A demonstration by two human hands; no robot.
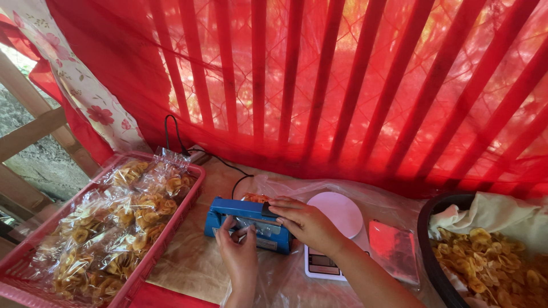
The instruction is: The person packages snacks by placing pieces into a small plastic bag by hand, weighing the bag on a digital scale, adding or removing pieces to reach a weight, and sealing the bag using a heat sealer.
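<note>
sealer: blue boxy heat sealer (246, 224), lower centre on desk (188, 262)
right hand (308, 223): pressed flat on sealer arm
left hand (238, 251): clear plastic bag (242, 232) pinched at sealer front
tray: red mesh tray (171, 225), lower left, glossy chip packets (114, 222)

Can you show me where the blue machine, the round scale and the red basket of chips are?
blue sealing machine (228, 212): head view, on its blue top arm.
round scale (339, 210): head view, on its white round plate.
red basket (171, 228): head view, on its right rim.

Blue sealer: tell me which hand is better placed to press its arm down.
Right. The right hand already lies on top of the blue sealer, while the left hand holds the bag at its front.
</note>
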